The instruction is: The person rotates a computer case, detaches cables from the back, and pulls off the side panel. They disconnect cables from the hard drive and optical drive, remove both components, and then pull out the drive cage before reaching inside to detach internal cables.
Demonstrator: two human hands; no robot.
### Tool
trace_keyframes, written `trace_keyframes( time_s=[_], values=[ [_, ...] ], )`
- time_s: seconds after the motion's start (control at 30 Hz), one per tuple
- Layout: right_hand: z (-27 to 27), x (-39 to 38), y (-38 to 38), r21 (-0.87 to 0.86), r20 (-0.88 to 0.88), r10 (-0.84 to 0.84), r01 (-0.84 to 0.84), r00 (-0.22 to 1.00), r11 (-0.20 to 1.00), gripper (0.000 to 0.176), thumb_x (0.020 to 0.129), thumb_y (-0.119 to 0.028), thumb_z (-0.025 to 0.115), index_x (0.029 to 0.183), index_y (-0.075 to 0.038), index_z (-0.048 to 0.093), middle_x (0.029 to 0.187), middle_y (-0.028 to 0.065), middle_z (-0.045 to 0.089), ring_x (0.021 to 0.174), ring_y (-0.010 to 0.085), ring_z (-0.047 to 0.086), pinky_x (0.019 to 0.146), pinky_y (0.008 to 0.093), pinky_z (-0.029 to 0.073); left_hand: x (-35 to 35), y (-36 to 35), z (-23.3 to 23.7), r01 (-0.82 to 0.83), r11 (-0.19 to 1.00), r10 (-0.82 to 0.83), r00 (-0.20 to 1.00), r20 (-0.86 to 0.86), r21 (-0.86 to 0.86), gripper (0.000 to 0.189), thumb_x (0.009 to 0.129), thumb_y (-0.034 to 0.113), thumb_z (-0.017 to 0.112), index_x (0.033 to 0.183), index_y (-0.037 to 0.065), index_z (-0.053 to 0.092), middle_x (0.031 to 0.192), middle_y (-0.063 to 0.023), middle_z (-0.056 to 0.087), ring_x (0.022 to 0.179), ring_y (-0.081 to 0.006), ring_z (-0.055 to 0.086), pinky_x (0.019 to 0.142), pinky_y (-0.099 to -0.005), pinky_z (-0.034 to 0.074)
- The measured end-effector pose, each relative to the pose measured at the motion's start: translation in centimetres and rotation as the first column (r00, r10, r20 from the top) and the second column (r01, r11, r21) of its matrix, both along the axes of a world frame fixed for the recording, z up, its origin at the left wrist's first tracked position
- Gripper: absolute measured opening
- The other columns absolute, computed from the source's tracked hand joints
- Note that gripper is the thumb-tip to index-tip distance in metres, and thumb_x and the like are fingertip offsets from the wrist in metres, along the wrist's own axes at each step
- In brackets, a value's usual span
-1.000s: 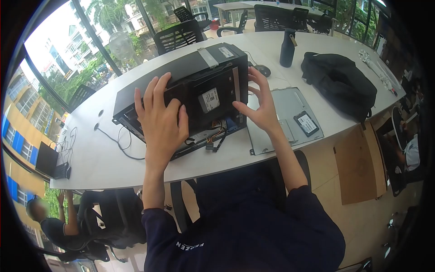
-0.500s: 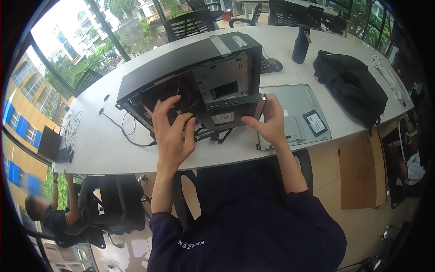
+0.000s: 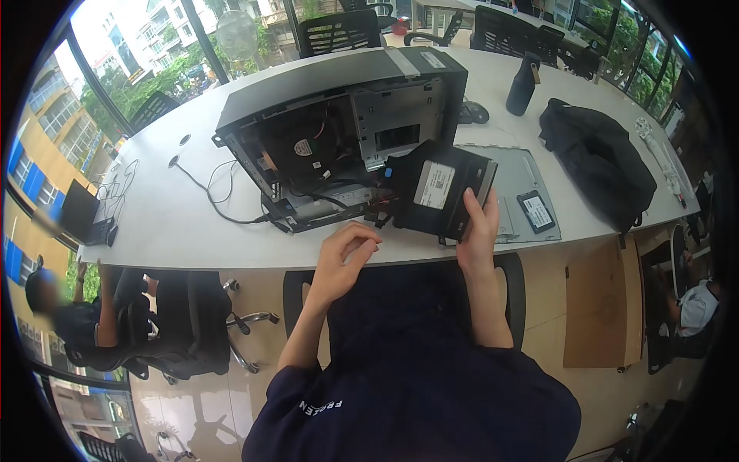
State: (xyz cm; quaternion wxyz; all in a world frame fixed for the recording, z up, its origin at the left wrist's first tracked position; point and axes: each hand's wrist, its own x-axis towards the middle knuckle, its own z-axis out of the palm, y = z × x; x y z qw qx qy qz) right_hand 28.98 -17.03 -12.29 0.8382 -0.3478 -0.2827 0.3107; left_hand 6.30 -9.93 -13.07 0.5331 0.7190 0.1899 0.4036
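My right hand (image 3: pixel 479 231) grips a black drive cage (image 3: pixel 443 189) with a white label, its thumb lying over the near right edge. The cage is tilted and held in front of the open computer case (image 3: pixel 339 81), apart from its metal bay. Inside the case a fan, several cables and circuit parts show. My left hand (image 3: pixel 342 258) hovers at the table's front edge, below the case, its fingers curled in toward the thumb with nothing visible in them.
A metal side panel (image 3: pixel 523 173) lies right of the case with a solid-state drive (image 3: pixel 536 212) on it. Beyond are a mouse (image 3: pixel 476 113), a dark bottle (image 3: pixel 523 85) and a black bag (image 3: pixel 596 158). At the left, a seated person is near a laptop (image 3: pixel 79 212).
The drive cage has come away from the case, moving right and toward me in my right hand. My left hand has left the case, dropped to the table edge and curled up.
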Motion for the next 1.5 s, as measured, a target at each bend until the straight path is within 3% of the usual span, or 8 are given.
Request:
trace_keyframes(
  time_s=[0.2,0.53,0.83,1.03,1.13,1.23,1.33,1.5],
  values=[
    [-2.0,-1.5,-0.5,-0.128,-0.079,0.144,-0.153,0.986,0.98,0.041,0.099,-0.014,0.059,0.137,-0.002,0.049,0.127,0.008,0.059,0.118,0.0167,0.056,0.101,0.0339,0.044,4.2,1.6,-5.1,0.068,0.899,0.002,0.987,0.158,-0.433,0.031,0.107,0.031,0.046,0.1,0.004,0.057,0.085,-0.0023,0.06,0.067,-0.0089,0.056,0.066,-0.0248,0.047],
    [-2.9,-1.5,0.1,-0.199,0.197,0.156,-0.116,0.968,0.973,0.048,0.091,-0.009,0.067,0.134,0.001,0.049,0.12,0.0095,0.061,0.11,0.0179,0.06,0.097,0.0324,0.047,3.5,1.8,-5.9,-0.047,0.948,0.059,0.998,0.027,-0.316,0.037,0.107,0.037,0.046,0.107,0.002,0.06,0.079,0.0034,0.05,0.064,-0.0044,0.048,0.059,-0.0206,0.043],
    [-2.4,-2.7,-0.2,-0.135,0.093,0.081,-0.068,0.992,0.988,0.045,0.088,-0.006,0.068,0.13,0.001,0.051,0.116,0.0099,0.062,0.107,0.0173,0.06,0.095,0.0306,0.046,4.0,0.8,-6.5,-0.027,0.938,0.129,0.952,0.276,-0.345,0.032,0.107,0.034,0.047,0.111,0.005,0.06,0.078,0.0058,0.051,0.062,-0.0011,0.041,0.055,-0.0177,0.035],
    [-1.9,-1.5,-1.3,-0.157,0.219,0.071,-0.036,0.973,0.987,0.045,0.088,-0.005,0.068,0.13,0.002,0.051,0.115,0.0094,0.063,0.105,0.0166,0.06,0.094,0.029,0.046,4.0,1.2,-6.6,0.11,0.919,-0.007,0.965,0.263,-0.38,0.032,0.109,0.033,0.042,0.094,0.007,0.055,0.069,0.0045,0.043,0.061,-0.0036,0.041,0.062,-0.0225,0.045],
    [-1.6,-0.6,-1.4,-0.134,0.094,-0.105,0.117,0.99,0.984,0.043,0.09,-0.007,0.066,0.129,0.002,0.052,0.116,0.0097,0.063,0.104,0.0177,0.062,0.093,0.0304,0.048,4.2,2.6,-7.1,0.245,0.903,-0.024,0.85,0.527,-0.353,0.033,0.109,0.031,0.041,0.088,0.008,0.052,0.068,0.0026,0.043,0.06,-0.005,0.041,0.067,-0.0269,0.05],
    [-1.1,1.7,-2.5,-0.143,0.063,-0.079,0.087,0.995,0.986,0.044,0.09,-0.007,0.066,0.131,0.001,0.052,0.117,0.0104,0.063,0.106,0.018,0.062,0.091,0.031,0.049,4.0,2.9,-6.8,0.237,0.891,-0.031,0.883,0.468,-0.386,0.034,0.109,0.03,0.04,0.088,0.007,0.052,0.07,0.0007,0.047,0.067,-0.008,0.048,0.076,-0.0292,0.051],
    [-0.6,1.0,-2.7,-0.092,0.082,-0.098,0.106,0.992,0.99,0.044,0.09,-0.007,0.066,0.131,0.001,0.052,0.117,0.0104,0.063,0.106,0.0181,0.062,0.092,0.0309,0.049,4.0,2.7,-6.5,0.29,0.919,-0.27,0.956,0.109,-0.265,0.036,0.108,0.034,0.044,0.094,0.003,0.056,0.082,-0.0021,0.057,0.089,-0.0122,0.058,0.091,-0.0306,0.046],
    [-2.2,-0.8,-1.9,-0.164,0.117,0.038,-0.019,0.992,0.986,0.047,0.089,-0.006,0.067,0.132,0.001,0.05,0.117,0.0098,0.063,0.106,0.0181,0.062,0.092,0.0307,0.048,3.4,2.3,-5.2,0.214,0.926,-0.231,0.973,-0.017,-0.312,0.033,0.106,0.034,0.049,0.109,0.002,0.057,0.097,-0.0038,0.058,0.091,-0.013,0.059,0.085,-0.029,0.048]
  ],
)
